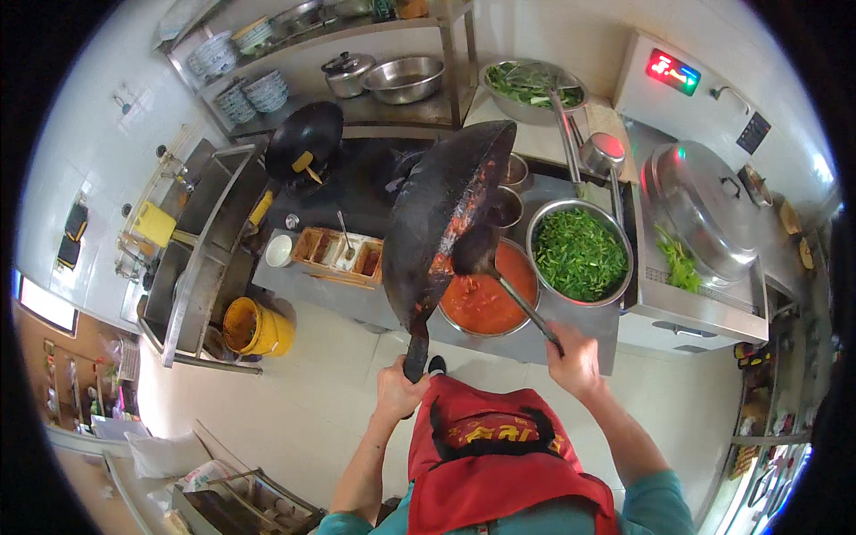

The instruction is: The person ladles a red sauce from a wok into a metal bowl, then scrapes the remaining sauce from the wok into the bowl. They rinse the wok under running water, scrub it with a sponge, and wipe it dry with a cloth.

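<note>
My left hand (399,391) grips the handle of a black wok (435,200), which is lifted and tipped steeply to the right. Reddish food clings along the inside of the wok near its lower rim. In my right hand (575,358) is the handle of a dark metal ladle (476,251), its bowl close against the wok's opening. Below them a round steel basin holds red-orange sauce (491,301) with lumps in it; the wok and ladle cover part of it. A steel bowl of chopped green vegetables (579,255) stands just right of the sauce.
A seasoning box (338,255) with several compartments and a white bowl (279,251) lie left of the wok. A second wok (304,144) rests at the back left. A yellow bucket (257,328) stands by the sink. Right is a large lidded steamer (702,207).
</note>
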`<state>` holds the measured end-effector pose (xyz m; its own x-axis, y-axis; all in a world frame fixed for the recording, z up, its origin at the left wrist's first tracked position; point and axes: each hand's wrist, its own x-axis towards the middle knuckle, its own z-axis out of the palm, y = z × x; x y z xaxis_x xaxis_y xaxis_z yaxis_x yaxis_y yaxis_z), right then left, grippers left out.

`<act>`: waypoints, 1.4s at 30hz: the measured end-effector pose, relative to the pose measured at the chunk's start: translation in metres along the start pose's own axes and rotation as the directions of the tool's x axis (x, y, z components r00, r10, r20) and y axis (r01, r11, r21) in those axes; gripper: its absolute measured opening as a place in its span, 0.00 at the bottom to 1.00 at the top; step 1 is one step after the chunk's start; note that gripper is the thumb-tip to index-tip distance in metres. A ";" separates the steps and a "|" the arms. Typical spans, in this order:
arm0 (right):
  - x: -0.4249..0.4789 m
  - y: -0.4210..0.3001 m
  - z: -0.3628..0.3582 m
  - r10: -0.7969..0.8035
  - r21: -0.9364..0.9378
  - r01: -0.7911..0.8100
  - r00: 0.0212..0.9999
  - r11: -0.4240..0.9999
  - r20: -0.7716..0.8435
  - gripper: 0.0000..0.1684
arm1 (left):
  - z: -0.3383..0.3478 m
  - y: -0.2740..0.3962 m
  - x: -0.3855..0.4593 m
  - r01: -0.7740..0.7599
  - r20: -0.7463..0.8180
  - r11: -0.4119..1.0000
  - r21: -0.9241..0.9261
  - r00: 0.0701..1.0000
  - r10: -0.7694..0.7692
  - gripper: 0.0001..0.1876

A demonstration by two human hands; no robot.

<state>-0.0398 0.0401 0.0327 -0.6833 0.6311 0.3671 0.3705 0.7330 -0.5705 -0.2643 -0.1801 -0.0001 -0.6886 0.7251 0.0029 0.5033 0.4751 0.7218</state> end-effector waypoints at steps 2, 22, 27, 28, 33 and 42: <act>0.021 -0.015 -0.001 0.150 0.189 -0.137 0.987 0.972 -0.059 0.18 | -0.002 0.007 -0.005 0.008 -0.003 1.000 0.001 1.000 -0.008 0.15; -0.004 0.006 -0.028 -0.334 -0.040 0.335 0.942 0.942 0.008 0.17 | 0.009 0.025 -0.015 0.061 0.057 0.991 -0.119 0.997 -0.054 0.11; 0.000 0.016 -0.038 -0.293 -0.108 0.293 0.956 0.950 0.011 0.17 | 0.007 0.024 -0.017 0.140 0.086 0.969 -0.201 0.989 -0.125 0.12; 0.006 0.006 -0.036 -0.313 -0.038 0.313 0.949 0.949 -0.022 0.17 | 0.007 0.026 -0.017 0.170 0.097 0.958 -0.231 0.984 -0.151 0.13; 0.003 0.020 -0.034 -0.262 -0.036 0.261 0.965 0.965 -0.012 0.17 | 0.006 0.019 -0.016 0.194 0.150 0.950 -0.245 0.976 -0.160 0.10; 0.044 -0.064 -0.046 -0.109 0.529 0.116 0.993 0.841 -0.045 0.16 | -0.002 0.034 -0.010 0.222 0.153 0.929 -0.296 0.971 -0.184 0.09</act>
<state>-0.0648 0.0328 0.1197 -0.6905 0.5583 0.4599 -0.1009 0.5552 -0.8255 -0.2413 -0.1724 0.0262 -0.6814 0.6931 -0.2353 0.1604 0.4550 0.8759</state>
